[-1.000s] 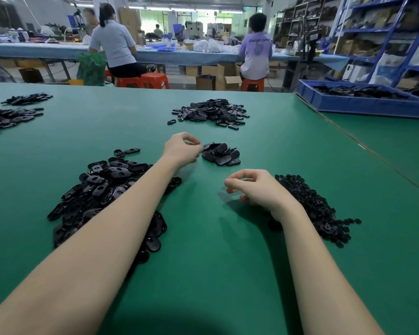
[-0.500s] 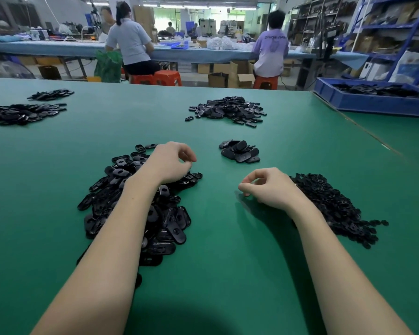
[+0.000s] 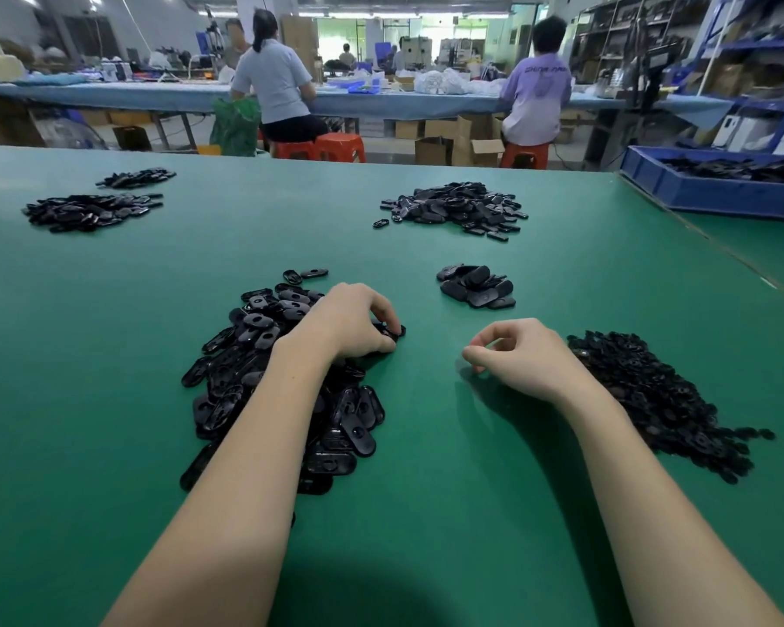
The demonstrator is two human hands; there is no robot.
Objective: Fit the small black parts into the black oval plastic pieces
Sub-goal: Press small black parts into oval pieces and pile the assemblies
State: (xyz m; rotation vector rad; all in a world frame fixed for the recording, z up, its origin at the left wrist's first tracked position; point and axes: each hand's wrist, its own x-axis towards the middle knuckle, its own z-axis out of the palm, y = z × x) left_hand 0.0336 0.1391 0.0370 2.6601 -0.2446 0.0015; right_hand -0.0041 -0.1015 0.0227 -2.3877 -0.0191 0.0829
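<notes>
A big heap of black oval plastic pieces lies on the green table, partly under my left forearm. My left hand sits at the heap's right edge, its fingers curled round one oval piece. A heap of small black parts lies to the right. My right hand rests on the table beside that heap, fingers curled, thumb and forefinger tips close together. No part shows between them. A small stack of oval pieces lies beyond both hands.
More heaps of oval pieces lie far centre and far left. A blue bin of black pieces stands at the back right, past a seam in the table. People sit on orange stools at a far bench.
My left hand has drawn back from the small stack to the right edge of the oval heap and closed on a piece. My right hand has kept its place and pose.
</notes>
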